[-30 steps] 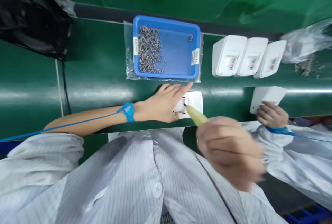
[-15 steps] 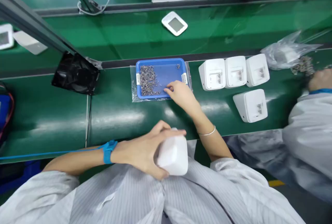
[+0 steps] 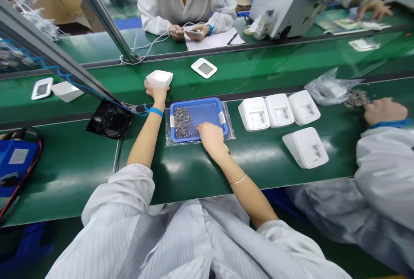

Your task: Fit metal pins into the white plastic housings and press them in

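Note:
My left hand (image 3: pixel 157 92), with a blue wrist strap, reaches forward over the bright green strip and grips a white plastic housing (image 3: pixel 159 77) from below. My right hand (image 3: pixel 211 138) is over the front edge of a blue tray (image 3: pixel 207 113), its fingers pinched close to a pile of small metal screws (image 3: pixel 183 123). What the fingertips hold is too small to make out. A short yellow piece shows beneath this hand. A few loose screws lie in the tray's far right corner.
Several white housings (image 3: pixel 280 111) stand to the right. A clear plastic bag (image 3: pixel 330 87) and a co-worker's hand (image 3: pixel 384 111) lie beyond them. A black fan-like unit (image 3: pixel 110 119) sits below a metal post on the left. A white display device (image 3: pixel 204 68) rests on the green strip.
My left hand has gone from in front of my body, where it held a white housing, forward to the green strip. My right hand stays by the screws. The view has tilted up.

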### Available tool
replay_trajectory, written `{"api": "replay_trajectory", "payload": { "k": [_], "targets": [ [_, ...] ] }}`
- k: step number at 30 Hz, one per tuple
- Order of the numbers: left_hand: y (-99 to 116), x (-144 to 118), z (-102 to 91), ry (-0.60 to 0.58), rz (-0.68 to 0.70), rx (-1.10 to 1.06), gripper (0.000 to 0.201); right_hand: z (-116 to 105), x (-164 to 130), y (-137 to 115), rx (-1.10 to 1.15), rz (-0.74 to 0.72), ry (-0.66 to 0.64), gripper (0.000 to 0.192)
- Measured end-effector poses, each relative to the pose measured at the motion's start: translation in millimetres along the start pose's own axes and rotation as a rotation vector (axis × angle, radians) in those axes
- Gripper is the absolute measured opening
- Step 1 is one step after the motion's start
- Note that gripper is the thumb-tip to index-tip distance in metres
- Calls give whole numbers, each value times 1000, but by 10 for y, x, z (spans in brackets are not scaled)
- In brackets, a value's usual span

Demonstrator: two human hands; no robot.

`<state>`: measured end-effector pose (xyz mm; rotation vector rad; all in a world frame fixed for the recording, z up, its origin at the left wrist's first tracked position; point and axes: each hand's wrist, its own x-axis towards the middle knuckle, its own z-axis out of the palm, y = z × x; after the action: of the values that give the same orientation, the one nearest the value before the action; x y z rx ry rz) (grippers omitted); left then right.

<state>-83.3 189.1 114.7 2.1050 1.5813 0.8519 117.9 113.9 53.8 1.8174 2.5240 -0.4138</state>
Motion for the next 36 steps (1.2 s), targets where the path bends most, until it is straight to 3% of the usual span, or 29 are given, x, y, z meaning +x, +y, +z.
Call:
{"api": "replay_trajectory", "payload": {
  "k": [4,6,8,11,14,16,18,20,23,26,28,30,33,36],
  "targets": [
    [-71,80,281,236,-151,-27,50,-16,31,-51,27,-29,-6,35],
    [7,19,478,313,-221,-47,61,-42,48,-96,61,-35,-22,34],
    [193,-192,689,372,-181,-33,68,-87,80,-137,105,-36,-34,32],
    [500,-754,964,398,123,55,68,-199,131,-144,184,-27,-35,27],
    [548,-1308,1153,390,538,178,87,-343,32,-32,250,2,-6,20],
    [458,-1517,1240,290,748,227,87,-417,-207,138,284,56,48,23],
    [382,-1596,1296,172,863,241,73,-458,-575,424,312,201,136,28],
    [375,-1599,1318,102,854,235,62,-477,-983,843,308,461,238,28],
    [461,-1566,1306,41,715,172,60,-460,-1463,1555,216,908,383,30],
    [561,-1566,1300,-49,706,61,57,-329,-1695,1898,169,1030,368,32],
    [603,-1584,1323,-155,746,27,58,-194,-1746,1750,178,949,284,30],
    [619,-1597,1362,-282,746,15,68,-63,-1759,1357,270,829,208,27],
    [591,-1583,1413,-402,650,-70,88,52,-1778,649,641,547,57,23],
    [522,-1546,1413,-521,559,-139,91,39,-1785,207,896,266,-121,21]
  ]
}}
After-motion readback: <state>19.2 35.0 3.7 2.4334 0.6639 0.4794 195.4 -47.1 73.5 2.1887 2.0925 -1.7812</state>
